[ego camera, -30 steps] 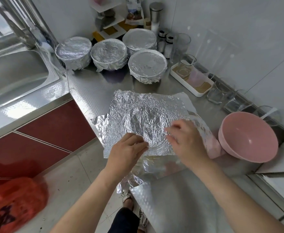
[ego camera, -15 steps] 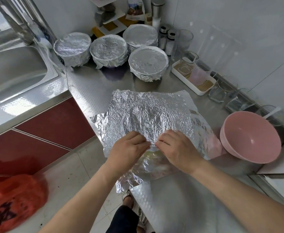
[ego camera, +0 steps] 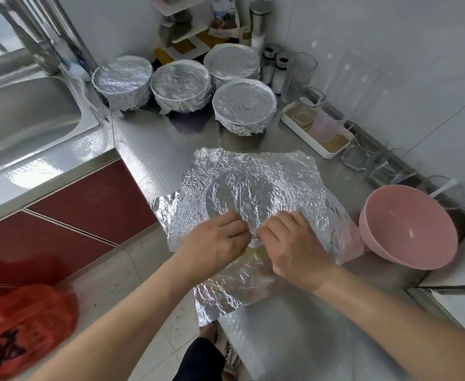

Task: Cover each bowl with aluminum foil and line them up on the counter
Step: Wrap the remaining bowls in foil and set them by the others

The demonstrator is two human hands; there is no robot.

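Note:
A crinkled sheet of aluminum foil (ego camera: 253, 185) lies on the steel counter (ego camera: 157, 149), with a round bowl-rim imprint in its middle. My left hand (ego camera: 215, 248) and my right hand (ego camera: 292, 248) meet at the foil's near edge, fingers curled, pinching it side by side. More foil (ego camera: 226, 292) lies under my hands and hangs over the counter edge. Several foil-covered bowls (ego camera: 243, 104) stand at the back of the counter. An uncovered pink bowl (ego camera: 407, 226) leans tilted at the right.
A steel sink (ego camera: 25, 116) is at the left. A white tray (ego camera: 316, 127) with glass cups, spice shakers (ego camera: 272, 67) and a corner rack sit along the back wall. Red cabinet fronts and a red plastic bag (ego camera: 19, 334) are below left.
My right hand has come in from the foil's right side to its near edge beside my left hand. Both now pinch the foil together.

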